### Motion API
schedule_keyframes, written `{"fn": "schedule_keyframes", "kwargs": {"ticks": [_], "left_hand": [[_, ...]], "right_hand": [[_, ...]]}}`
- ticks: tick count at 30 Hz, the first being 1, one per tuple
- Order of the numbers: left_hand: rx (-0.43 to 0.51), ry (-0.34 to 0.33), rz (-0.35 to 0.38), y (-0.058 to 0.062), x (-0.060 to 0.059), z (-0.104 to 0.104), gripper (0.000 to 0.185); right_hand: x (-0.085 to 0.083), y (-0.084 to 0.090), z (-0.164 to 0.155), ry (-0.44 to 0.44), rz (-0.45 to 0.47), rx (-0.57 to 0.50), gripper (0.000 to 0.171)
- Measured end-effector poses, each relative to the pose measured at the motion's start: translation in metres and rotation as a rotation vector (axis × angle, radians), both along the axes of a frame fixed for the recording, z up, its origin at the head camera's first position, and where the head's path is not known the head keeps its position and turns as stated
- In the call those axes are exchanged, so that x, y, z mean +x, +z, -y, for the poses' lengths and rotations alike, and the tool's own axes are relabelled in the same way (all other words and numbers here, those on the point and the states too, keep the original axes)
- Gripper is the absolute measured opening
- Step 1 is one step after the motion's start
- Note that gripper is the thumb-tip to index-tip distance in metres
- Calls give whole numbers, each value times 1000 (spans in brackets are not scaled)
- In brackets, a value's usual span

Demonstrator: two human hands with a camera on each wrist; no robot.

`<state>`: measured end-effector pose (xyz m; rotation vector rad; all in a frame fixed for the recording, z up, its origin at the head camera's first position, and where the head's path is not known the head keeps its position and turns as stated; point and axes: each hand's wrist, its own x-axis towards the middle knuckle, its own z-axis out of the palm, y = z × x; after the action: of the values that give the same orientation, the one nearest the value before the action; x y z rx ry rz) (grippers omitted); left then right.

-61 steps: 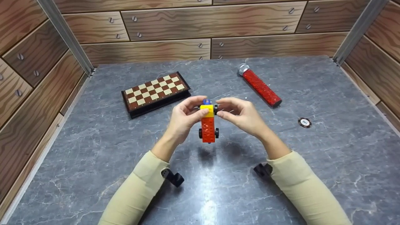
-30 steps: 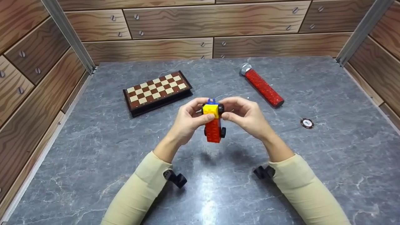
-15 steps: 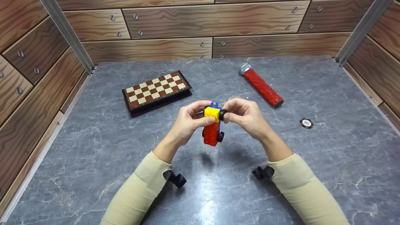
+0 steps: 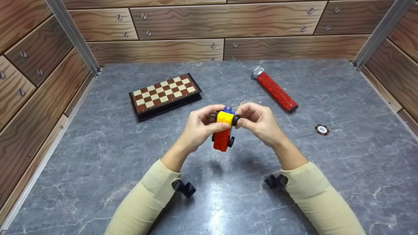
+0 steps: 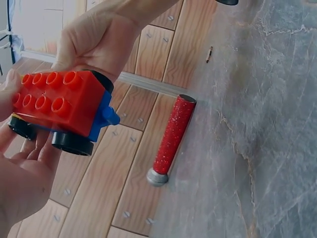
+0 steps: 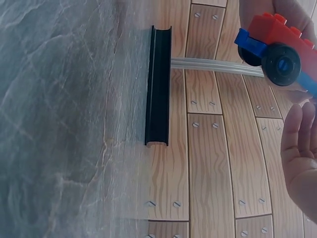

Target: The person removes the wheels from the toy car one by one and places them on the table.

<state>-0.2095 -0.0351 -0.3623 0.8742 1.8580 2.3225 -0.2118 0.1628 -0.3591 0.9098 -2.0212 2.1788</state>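
A toy car of building blocks [image 4: 221, 141] is held up over the table, a red studded block at its near end and a yellow block [image 4: 225, 117] at its far end. Its blue base [image 6: 251, 44] has hitch-like ends and black wheels [image 6: 281, 64]. The left hand [image 4: 201, 125] grips the car by the yellow part, thumb over the yellow block's near edge. From the other side the right hand [image 4: 258, 121] pinches the black wheel beside the yellow block between thumb and fingers. In the left wrist view, the red block's studs [image 5: 61, 106] face the camera.
A folded chessboard box [image 4: 166, 94] lies at the back left. Farther right are a red glittery microphone [image 4: 277, 91] and a poker chip [image 4: 322, 129]. Wood-patterned walls [image 4: 222, 23] enclose the back and sides of the grey marbled table [image 4: 81, 147].
The car has turned so its right side shows more, and it has shifted slightly right. The right hand's fingertips have closed in on the wheel next to the yellow block.
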Motion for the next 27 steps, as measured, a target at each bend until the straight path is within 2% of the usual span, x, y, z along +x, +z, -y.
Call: {"fn": "schedule_keyframes", "kwargs": {"ticks": [5,8,11,14,20,27], "left_hand": [[48,-10,99,4,2,0,36],[87,-17,148,5,1,3,36],[97,-24,159,5,1,4,39],[93,-27,159,6,1,5,37],[79,-24,170,6,1,5,31],[96,-49,189,5,1,5,35]], "right_hand": [[2,4,1,-4,-62,-41,20],[5,7,3,-33,-131,-21,24],[8,10,5,-74,-190,28,28],[9,11,8,-117,-210,65,30],[10,10,10,-159,-218,80,26],[11,7,11,-186,-289,67,24]]}}
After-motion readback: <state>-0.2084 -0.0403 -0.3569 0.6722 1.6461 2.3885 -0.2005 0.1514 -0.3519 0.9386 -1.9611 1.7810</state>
